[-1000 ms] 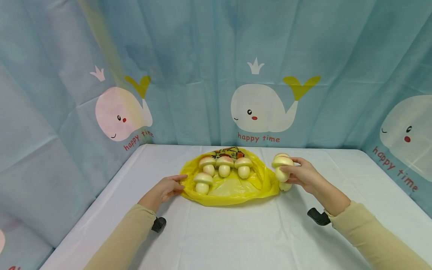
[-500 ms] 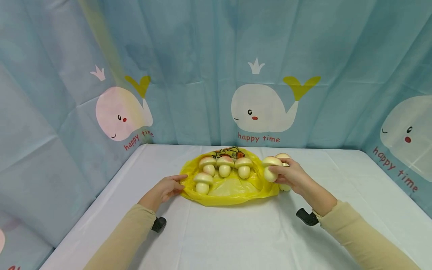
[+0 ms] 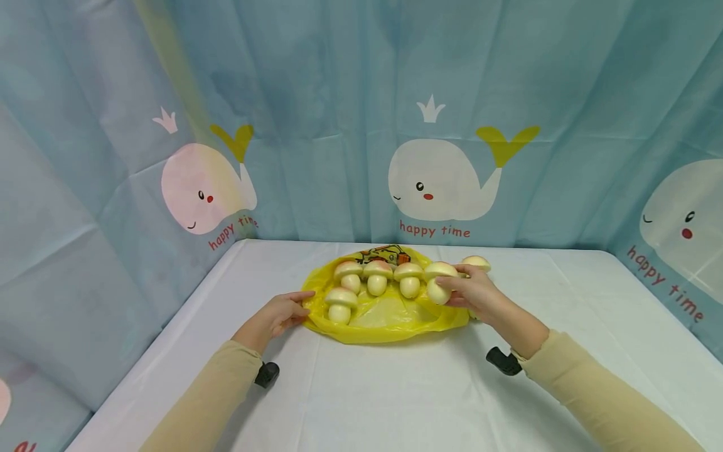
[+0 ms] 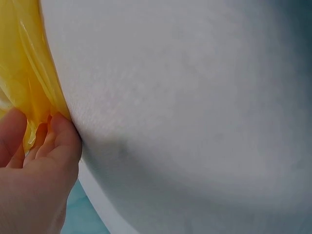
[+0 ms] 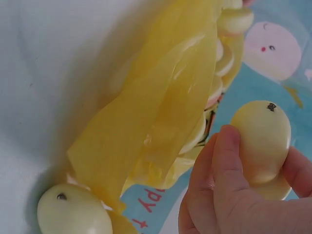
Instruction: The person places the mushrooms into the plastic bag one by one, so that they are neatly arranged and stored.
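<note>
A yellow plastic bag (image 3: 390, 336) lies spread on the table with its mouth toward me. Several pale toy mushrooms rest in it: three in a back row, such as the middle mushroom (image 3: 376, 284), and a front mushroom (image 3: 339, 312) at left. My left hand (image 3: 280, 316) pinches the bag's left edge; the left wrist view shows yellow film (image 4: 36, 92) between thumb and fingers. With thumb and fingers my right hand (image 3: 480, 294) grips another mushroom (image 5: 263, 141) by its stem, over the bag's right side. One more mushroom (image 5: 73, 212) stands outside the bag, partly hidden behind that hand.
A white cloth covers the table (image 3: 390, 402). Behind it hangs a blue curtain (image 3: 339, 157) printed with whales. Black wrist devices show below each hand, one at the left wrist (image 3: 267, 375) and one at the right wrist (image 3: 504, 361).
My right hand has carried its mushroom leftward, from beside the bag to over its right side. The mushroom behind it stays in place. My left hand has hardly moved.
</note>
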Tool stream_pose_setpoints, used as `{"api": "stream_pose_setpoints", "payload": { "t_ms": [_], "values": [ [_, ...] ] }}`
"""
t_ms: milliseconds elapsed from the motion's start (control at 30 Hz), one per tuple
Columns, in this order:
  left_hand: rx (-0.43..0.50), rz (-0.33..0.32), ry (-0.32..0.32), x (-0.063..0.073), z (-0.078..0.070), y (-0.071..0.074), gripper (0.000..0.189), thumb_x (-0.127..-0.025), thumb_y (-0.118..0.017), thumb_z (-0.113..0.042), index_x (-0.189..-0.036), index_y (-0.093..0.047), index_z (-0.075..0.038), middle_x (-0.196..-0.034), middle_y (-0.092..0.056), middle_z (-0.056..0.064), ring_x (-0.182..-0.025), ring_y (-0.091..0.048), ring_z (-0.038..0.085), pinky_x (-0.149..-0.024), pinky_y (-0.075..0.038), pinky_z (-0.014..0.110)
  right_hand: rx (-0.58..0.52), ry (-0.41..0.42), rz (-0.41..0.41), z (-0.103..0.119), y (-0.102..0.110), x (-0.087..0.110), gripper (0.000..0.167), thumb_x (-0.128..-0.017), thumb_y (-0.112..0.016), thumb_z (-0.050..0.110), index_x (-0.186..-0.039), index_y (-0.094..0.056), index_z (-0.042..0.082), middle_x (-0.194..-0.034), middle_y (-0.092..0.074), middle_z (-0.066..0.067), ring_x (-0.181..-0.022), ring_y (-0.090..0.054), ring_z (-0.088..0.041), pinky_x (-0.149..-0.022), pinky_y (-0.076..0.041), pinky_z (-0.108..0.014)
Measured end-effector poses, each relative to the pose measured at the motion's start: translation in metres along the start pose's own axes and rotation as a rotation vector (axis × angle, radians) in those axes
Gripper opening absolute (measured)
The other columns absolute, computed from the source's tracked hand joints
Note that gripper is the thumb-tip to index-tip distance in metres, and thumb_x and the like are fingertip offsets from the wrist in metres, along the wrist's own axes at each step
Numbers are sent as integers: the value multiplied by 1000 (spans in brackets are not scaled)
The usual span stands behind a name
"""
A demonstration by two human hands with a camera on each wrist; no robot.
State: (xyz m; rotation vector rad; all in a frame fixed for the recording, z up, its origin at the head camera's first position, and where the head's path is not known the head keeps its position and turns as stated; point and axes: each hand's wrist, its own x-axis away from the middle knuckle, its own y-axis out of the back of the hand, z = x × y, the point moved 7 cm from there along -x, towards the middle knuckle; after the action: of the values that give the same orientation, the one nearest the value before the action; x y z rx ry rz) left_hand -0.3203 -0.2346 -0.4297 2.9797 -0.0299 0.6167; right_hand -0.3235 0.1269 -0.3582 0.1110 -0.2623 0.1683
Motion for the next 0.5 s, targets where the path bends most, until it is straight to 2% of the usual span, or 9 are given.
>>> {"api": "stream_pose_setpoints", "payload": {
  "t_ms": [200,500],
  "values": [
    [-4,1,-2,0,0,0,55,-93,-53,12,-145,-42,0,-153,-29,23,-122,-44,30,-96,-42,37,-8,-13,4,-1,-9,-3,71,-96,-63,19,-148,-21,-6,-126,-51,-22,-78,-62,-16,-79,-55,-32],
    [-8,-6,7,0,0,0,54,-93,-52,11,-145,-43,-1,-153,-29,22,-121,-45,30,-95,-44,36,-46,-27,25,-3,-24,-10,74,-96,-62,17,-150,-17,-6,-131,-47,-26,-77,-62,-18,-78,-55,-32]
  ]
}}
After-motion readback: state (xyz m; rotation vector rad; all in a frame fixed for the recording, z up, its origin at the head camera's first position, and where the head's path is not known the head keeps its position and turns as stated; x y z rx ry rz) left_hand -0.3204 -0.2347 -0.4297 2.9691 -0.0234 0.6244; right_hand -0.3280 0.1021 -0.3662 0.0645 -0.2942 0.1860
